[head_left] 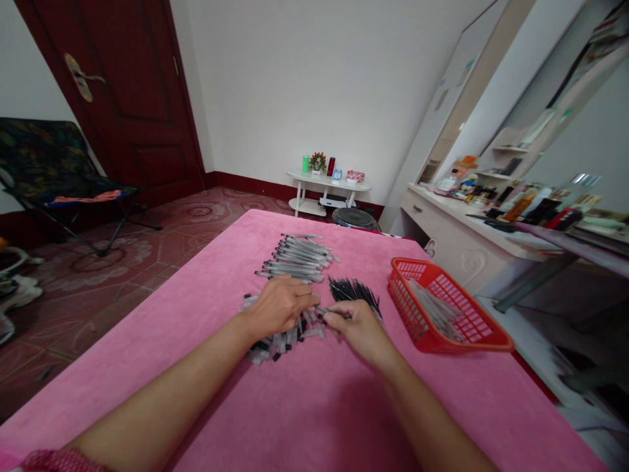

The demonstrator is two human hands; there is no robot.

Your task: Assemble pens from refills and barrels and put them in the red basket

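The slim, clear-grey plastic pen part (pixel 322 309) is between the two hands, just above the pink cloth-covered tabletop (pixel 295 413). It should prove light, stiff and slightly slippery, best pinched near each end. The left hand (pixel 279 303), back uppermost, has its grip clamped on one end; the right hand (pixel 360 326) pinches the other, both forearms angling inward.

Home, dressing table (pixel 445 231), folding chair (pixel 44 156)
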